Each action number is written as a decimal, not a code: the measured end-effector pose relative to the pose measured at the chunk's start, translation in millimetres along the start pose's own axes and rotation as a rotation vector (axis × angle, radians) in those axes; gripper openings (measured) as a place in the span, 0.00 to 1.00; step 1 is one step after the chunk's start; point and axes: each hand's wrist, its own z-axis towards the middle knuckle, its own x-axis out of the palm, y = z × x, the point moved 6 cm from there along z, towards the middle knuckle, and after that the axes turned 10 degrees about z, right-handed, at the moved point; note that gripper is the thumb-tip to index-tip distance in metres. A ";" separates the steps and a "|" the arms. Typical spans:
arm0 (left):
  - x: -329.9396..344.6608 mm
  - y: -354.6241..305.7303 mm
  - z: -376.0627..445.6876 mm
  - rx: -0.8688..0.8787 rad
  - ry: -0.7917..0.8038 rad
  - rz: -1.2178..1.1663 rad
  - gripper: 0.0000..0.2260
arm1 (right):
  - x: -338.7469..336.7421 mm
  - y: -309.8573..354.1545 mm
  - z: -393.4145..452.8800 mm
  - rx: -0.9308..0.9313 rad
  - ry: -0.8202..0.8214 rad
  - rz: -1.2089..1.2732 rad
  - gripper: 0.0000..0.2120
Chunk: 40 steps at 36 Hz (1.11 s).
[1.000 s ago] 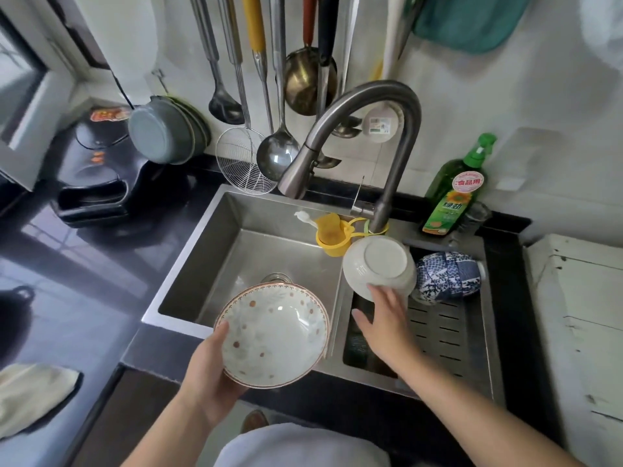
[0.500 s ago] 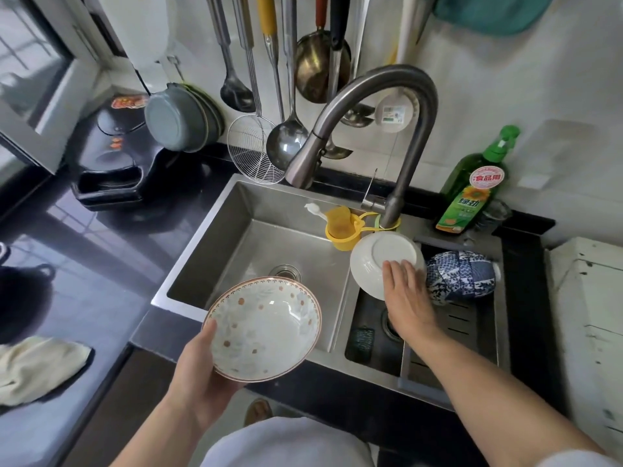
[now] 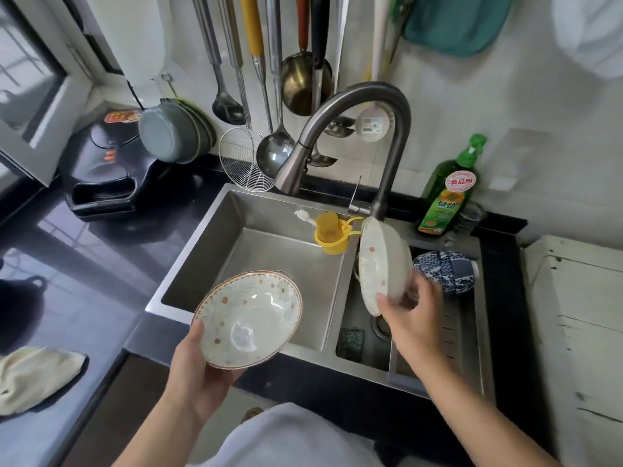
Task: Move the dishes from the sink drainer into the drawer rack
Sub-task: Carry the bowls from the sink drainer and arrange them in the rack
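White wall (image 3: 472,106) behind counter, utensils hung in row: ladles (image 3: 274,153), wire skimmer (image 3: 244,161), brass ladle (image 3: 301,85). Teal cloth (image 3: 455,21) hung top right. Window (image 3: 23,72) at left, daylight coming thru, reflecting on glossy black countertop (image 3: 101,251). Grey pan (image 3: 168,134) leaning vs wall in corner, black appliance (image 3: 104,176) beside it. Cream cloth (image 3: 33,375) lying on counter, bottom left. Dark arched faucet (image 3: 364,106) over steel basin. Green detergent bottle (image 3: 448,193) at back edge. White cabinet (image 3: 580,325) at right.
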 end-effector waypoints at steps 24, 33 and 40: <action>-212.6 88.8 -241.6 0.349 -0.755 -0.543 0.14 | 163.7 3.5 -190.7 0.652 0.710 0.245 0.20; -334.6 239.7 -420.4 0.451 -0.955 -0.815 0.20 | 181.4 18.7 -424.8 0.586 1.016 0.043 0.19; -393.9 366.7 -576.5 0.425 -1.167 -0.976 0.19 | 143.2 3.9 -613.1 0.648 1.155 -0.061 0.13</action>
